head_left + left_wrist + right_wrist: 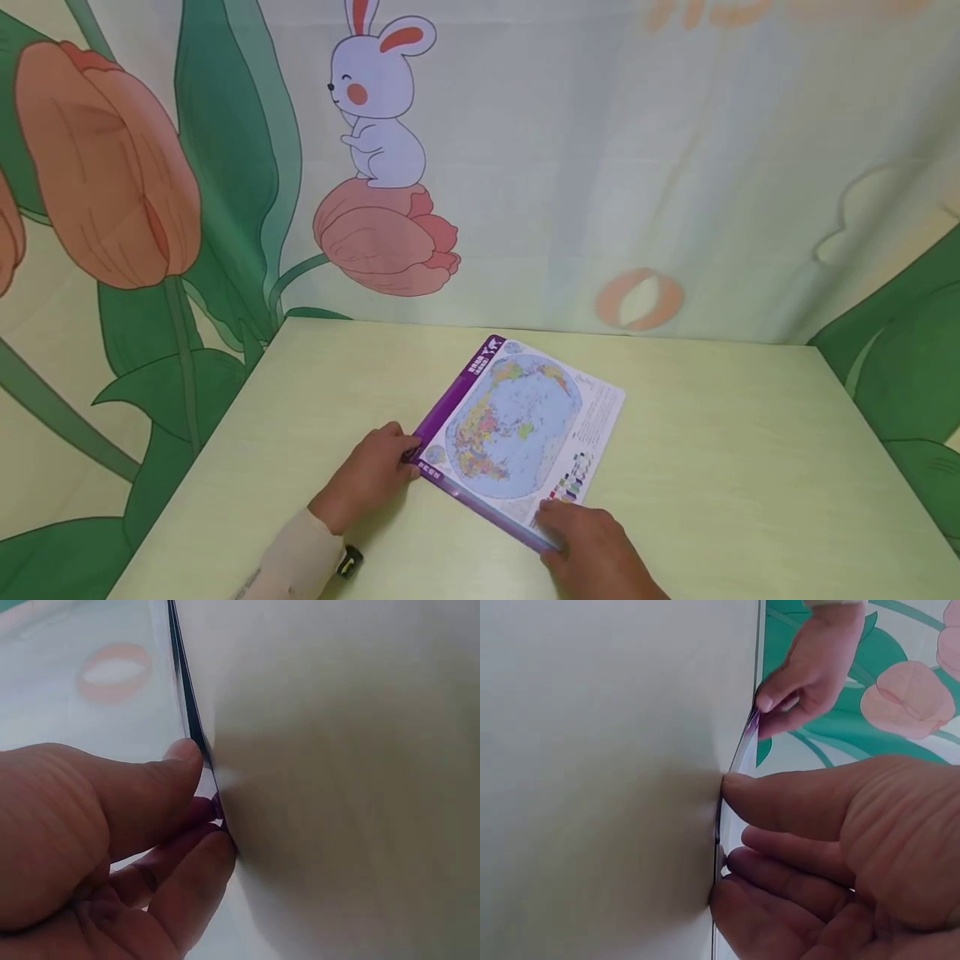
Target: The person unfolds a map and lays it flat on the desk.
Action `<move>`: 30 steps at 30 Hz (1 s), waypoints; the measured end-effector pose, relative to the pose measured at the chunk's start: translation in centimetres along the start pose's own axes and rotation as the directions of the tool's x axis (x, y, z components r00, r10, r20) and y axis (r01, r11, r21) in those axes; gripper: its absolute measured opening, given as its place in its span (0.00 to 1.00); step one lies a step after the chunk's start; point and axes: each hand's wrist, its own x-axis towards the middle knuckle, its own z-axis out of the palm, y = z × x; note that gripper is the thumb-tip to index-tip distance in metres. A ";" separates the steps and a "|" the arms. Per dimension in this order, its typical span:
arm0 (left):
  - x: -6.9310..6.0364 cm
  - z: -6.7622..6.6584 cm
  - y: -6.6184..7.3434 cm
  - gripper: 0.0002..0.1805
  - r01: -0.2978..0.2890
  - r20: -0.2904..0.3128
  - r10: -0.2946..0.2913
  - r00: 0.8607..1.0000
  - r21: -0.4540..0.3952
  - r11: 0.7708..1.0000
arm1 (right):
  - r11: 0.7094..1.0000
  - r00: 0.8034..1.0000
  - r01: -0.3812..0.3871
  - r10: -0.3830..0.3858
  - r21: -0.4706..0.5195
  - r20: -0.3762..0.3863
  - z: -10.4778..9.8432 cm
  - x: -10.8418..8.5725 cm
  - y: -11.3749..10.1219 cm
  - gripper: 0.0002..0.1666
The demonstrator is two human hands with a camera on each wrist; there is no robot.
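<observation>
The world map (517, 425) lies turned at an angle on the table (720, 458), its far corner close to the table's far edge and its body well in from both side edges. The left hand (375, 467) pinches the near corner by the purple strip (453, 402), thumb against fingers with only the thin edge between. The right hand (596, 546) holds the other near corner with bent fingers a little apart; how firmly is hard to judge, since the right wrist view shows the edge almost side-on.

To handle it well, both hands should guide together, keeping the map level so that it does not bow. A light pinch would spare the corners, and the far corner deserves watching against the table's far edge.
</observation>
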 end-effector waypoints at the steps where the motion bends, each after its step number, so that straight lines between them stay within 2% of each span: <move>1: -0.1 0.1 0.1 0.23 -0.001 0.002 0.001 1.000 0.011 1.000 | 1.000 1.000 -0.001 0.001 -0.001 -0.005 -0.1 0.0 0.2 0.28; 6: -0.8 0.6 0.5 0.12 -0.032 -0.011 0.032 0.999 0.072 0.997 | 1.000 0.999 0.000 -0.002 -0.022 -0.051 -0.5 0.2 1.1 0.25; 9: -1.4 0.8 1.0 0.09 -0.041 -0.021 0.043 0.999 0.094 0.995 | 1.000 0.998 -0.012 0.010 -0.024 -0.070 -0.8 0.2 1.5 0.24; 11: -1.7 1.0 1.3 0.10 -0.040 -0.025 0.042 0.999 0.103 0.994 | 0.999 0.997 -0.031 0.030 -0.012 -0.065 -1.0 0.2 1.7 0.24; 17: -2.9 1.3 2.6 0.11 0.012 0.013 -0.013 1.000 0.090 0.996 | 0.997 0.996 -0.082 0.081 -0.001 -0.040 -1.6 0.6 2.6 0.23; 22: -3.8 1.5 3.6 0.13 0.008 0.020 -0.010 1.000 0.077 0.997 | 0.994 0.994 -0.109 0.109 0.002 -0.019 -2.1 0.7 3.3 0.24; 24: -4.0 1.7 3.9 0.13 0.004 0.012 -0.005 1.000 0.076 0.997 | 0.995 0.994 -0.104 0.104 0.002 -0.016 -2.2 0.8 3.6 0.24; 30: -4.3 1.8 4.8 0.13 0.045 0.038 -0.047 0.998 0.064 0.997 | 0.998 0.998 -0.062 0.062 -0.011 -0.033 -2.5 0.9 4.5 0.25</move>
